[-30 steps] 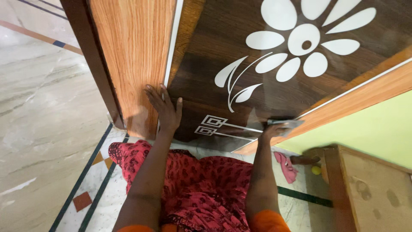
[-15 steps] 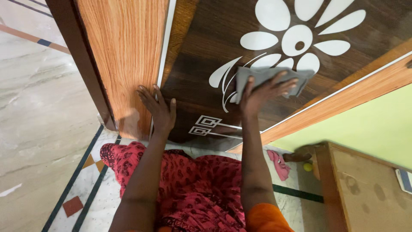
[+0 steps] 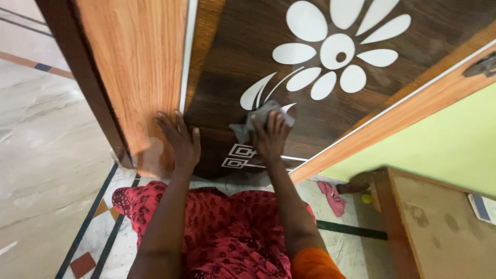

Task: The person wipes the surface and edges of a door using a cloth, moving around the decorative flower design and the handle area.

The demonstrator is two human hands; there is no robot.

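Right hand (image 3: 269,137) flat against the dark door panel (image 3: 330,111), fingers spread over a crumpled grey cloth (image 3: 261,118), pressing it to the wood just below the white flower inlay (image 3: 330,51) and above the small white square motifs (image 3: 237,156). Cloth sits low on the door, near its bottom edge, partly bunched out to the left of the fingers. Left hand (image 3: 178,139) open, palm flat, fingers together and pointing up, braced on the lighter orange-brown strip (image 3: 137,72) beside a thin white trim line (image 3: 186,57); holds nothing. The two hands are near each other but apart. Open room on the panel: up and to the right across the flower, bounded by the slanting light wood border (image 3: 403,111) with its white line. Left of the door, a dark frame edge (image 3: 82,77), then marble floor (image 3: 41,155) with dark inlaid lines. Below the hands, red patterned fabric (image 3: 227,227) over the knees. To the right, a green wall (image 3: 439,150), a wooden cabinet (image 3: 439,227), a pink rag (image 3: 333,197) on the floor and a small yellow ball (image 3: 366,199) tucked just beside the cabinet.
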